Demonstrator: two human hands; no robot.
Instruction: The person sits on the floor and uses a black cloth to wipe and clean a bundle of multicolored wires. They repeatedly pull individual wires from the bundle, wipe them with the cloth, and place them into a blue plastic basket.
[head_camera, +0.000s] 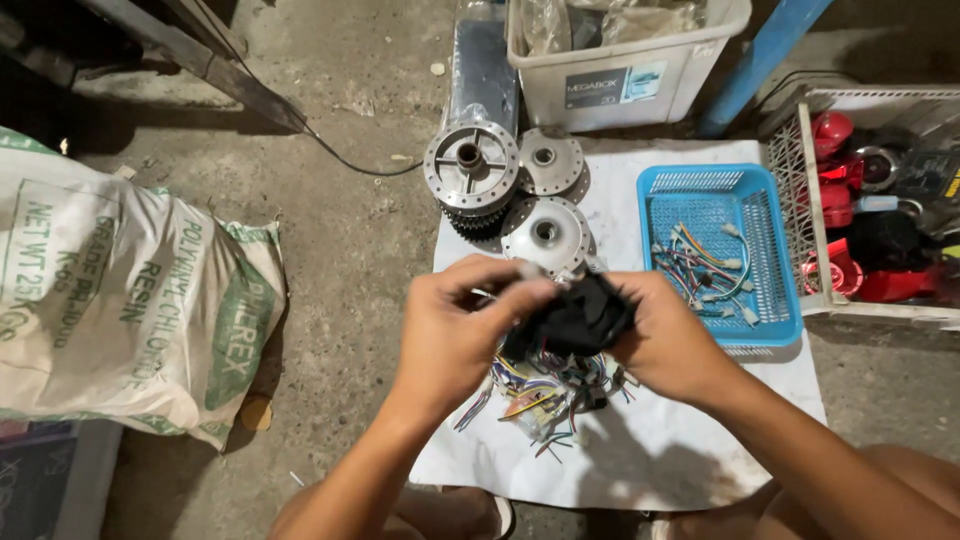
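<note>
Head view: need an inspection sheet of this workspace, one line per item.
Surface: white sheet spread on a concrete floor.
Job's things: black wrapped bundle with coloured wires hanging below it.
Clutter: three metal hubs; blue basket of short wires; white crate with red parts.
Grippers: left hand and right hand both grip the bundle.
Cables: black cable across the floor.
Surroundings: printed sack, clear storage box, blue pole.
</note>
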